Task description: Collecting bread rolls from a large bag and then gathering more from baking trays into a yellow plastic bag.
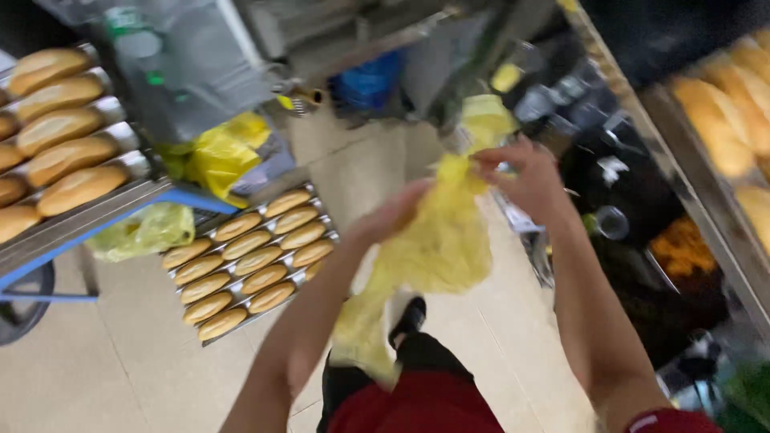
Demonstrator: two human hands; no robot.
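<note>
- Both bare hands are raised in front of the body, working a thin yellow plastic bag (pixel 437 240) between them.
- The right hand (pixel 525 178) is the higher one; its fingers are pinched shut on the bag's top edge, and the film bunches where they close.
- The left hand (pixel 393 212) sits lower and to the left, pressed against the side of the bag. Motion blur softens it, so its fingers look curled onto the plastic, but a firm grip cannot be confirmed.
- The bag hangs down and leftward from the right hand's pinch: its long axis runs from upper right to lower left, ending in a loose tail near the person's red shirt (pixel 425 409).
- The bag's mouth is nearer the right hand; the body and tail are nearer the left forearm.
- Below the hands is a pale tiled floor (pixel 96 377), with one dark shoe (pixel 411 317) showing.
- To the left, on the floor, lies a metal tray (pixel 319 210) of long golden bread loaves (pixel 241 269) in rows.
- Further left, a blue-framed cart (pixel 88 232) carries more loaves (pixel 60 128) on a higher tray.
- Other yellow bags (pixel 216 156) lie crumpled beside the cart.
- On the right, a shelf (pixel 698 184) holds more bread (pixel 722 112), well apart from the hands.
</note>
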